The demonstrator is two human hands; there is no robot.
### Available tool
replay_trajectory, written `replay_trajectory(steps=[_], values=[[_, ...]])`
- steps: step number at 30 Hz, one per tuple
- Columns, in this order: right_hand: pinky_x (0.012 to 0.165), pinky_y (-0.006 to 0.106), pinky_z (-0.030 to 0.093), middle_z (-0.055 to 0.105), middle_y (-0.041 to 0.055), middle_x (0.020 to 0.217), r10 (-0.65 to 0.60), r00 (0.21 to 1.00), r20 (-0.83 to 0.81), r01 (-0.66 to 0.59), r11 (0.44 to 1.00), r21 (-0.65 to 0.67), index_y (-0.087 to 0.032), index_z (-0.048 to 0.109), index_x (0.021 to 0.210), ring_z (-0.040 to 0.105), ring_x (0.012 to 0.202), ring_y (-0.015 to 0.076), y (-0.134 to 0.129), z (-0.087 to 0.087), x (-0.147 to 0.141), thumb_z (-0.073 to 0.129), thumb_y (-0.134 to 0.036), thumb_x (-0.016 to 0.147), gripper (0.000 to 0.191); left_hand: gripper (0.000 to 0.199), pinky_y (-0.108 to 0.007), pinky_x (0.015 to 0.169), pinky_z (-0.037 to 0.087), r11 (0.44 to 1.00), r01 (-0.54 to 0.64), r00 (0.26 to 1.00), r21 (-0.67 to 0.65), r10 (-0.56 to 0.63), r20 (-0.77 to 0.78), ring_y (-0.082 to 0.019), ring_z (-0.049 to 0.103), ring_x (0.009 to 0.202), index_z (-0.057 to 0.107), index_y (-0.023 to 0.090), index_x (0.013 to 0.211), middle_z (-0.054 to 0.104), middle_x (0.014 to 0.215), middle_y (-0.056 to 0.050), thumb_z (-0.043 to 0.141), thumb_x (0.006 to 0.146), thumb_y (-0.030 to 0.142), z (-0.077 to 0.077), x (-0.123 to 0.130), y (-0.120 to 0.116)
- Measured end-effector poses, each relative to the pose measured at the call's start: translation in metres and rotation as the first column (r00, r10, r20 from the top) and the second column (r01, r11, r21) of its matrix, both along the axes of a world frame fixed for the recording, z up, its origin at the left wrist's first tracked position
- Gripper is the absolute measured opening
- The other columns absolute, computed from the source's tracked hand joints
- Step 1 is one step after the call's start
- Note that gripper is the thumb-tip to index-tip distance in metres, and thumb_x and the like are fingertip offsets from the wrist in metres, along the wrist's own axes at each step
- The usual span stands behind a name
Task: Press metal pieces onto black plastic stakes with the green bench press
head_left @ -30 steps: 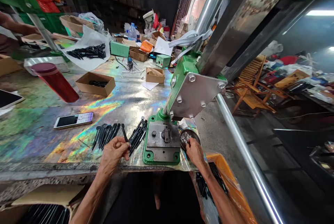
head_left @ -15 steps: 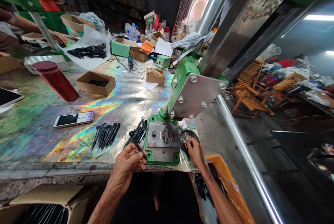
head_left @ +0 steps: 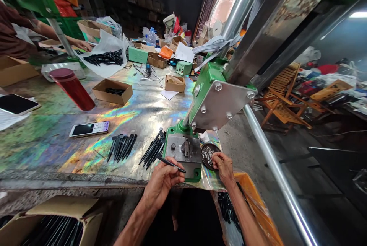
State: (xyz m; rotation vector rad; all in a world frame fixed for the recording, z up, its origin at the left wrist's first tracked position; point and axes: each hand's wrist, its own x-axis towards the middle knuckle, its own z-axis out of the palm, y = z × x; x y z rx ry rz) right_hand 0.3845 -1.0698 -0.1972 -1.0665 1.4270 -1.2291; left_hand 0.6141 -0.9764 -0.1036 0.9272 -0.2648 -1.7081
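Note:
My left hand pinches a slim black pointed piece with a wider head, held slantwise in front of the press base. At the right, my right hand has its fingertips pressed together at the edge of a round dark dish of small silvery metal parts. Whatever those fingertips hold is hidden. Between the hands, the green press carries a steel plate with a small fixture on it. Left of the base lies a pile of similar black pieces, with a second bunch farther left.
A phone, a red tumbler and a small cardboard box stand on the table. Below are an orange crate and a carton of black pieces. Another person's arm reaches in at far left.
My left hand has moved right with the black piece, now before the press base, and the piece's tip points right. My right hand stays at the dish. The view has shifted slightly left.

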Motion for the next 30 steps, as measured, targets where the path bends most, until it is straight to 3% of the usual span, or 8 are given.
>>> replay_trajectory(steps=[4,8,14,19,30], values=[[0.04,0.02,0.029,0.052,-0.0006,0.053,0.004,0.984,0.179,-0.009,1.0,0.027,-0.017,0.057,0.059,0.04,0.045,0.0109,0.015,0.025,0.018,0.071,-0.032,0.055,0.021,0.023,-0.024,0.058,0.055,1.0,-0.015,0.996,0.01,0.016,-0.093,-0.013,0.064,0.059,0.051,0.016,0.074,0.067,0.072,-0.003,0.069,0.061,0.01,-0.006,-0.007,-0.003],[0.041,0.019,0.028,0.056,0.0021,0.062,0.121,0.939,0.321,-0.136,0.99,0.025,-0.016,0.061,0.068,0.041,0.049,0.0104,0.048,0.06,0.053,0.075,-0.036,0.063,0.025,0.026,-0.023,0.06,0.056,0.999,-0.043,0.988,0.01,0.044,-0.145,-0.013,0.066,0.061,0.052,0.015,0.078,0.068,0.074,-0.004,0.072,0.063,0.01,-0.011,-0.013,-0.004],[0.041,0.017,0.026,0.054,-0.0008,0.063,0.202,0.825,0.527,-0.21,0.977,-0.047,-0.018,0.06,0.076,0.035,0.046,0.0074,0.085,0.096,0.097,0.075,-0.034,0.072,0.023,0.03,-0.019,0.06,0.056,0.993,-0.112,0.968,-0.032,0.102,-0.229,-0.012,0.066,0.063,0.054,0.015,0.08,0.068,0.071,-0.003,0.076,0.061,0.01,-0.003,-0.015,0.004],[0.042,0.016,0.027,0.051,-0.0016,0.063,0.2,0.814,0.545,-0.194,0.979,-0.069,-0.018,0.06,0.075,0.034,0.046,0.0067,0.091,0.105,0.109,0.075,-0.033,0.074,0.022,0.033,-0.017,0.061,0.056,0.984,-0.145,0.953,-0.104,0.111,-0.282,-0.011,0.065,0.065,0.054,0.016,0.08,0.07,0.08,-0.005,0.079,0.059,0.013,0.005,-0.013,0.01],[0.043,0.015,0.03,0.054,-0.0007,0.063,0.199,0.816,0.543,-0.17,0.98,-0.103,-0.017,0.061,0.076,0.036,0.048,0.0065,0.097,0.106,0.115,0.073,-0.032,0.077,0.019,0.031,-0.016,0.059,0.056,0.98,-0.151,0.936,-0.127,0.1,-0.337,-0.01,0.065,0.065,0.055,0.015,0.08,0.07,0.079,-0.004,0.08,0.06,0.012,0.001,-0.012,0.015]])
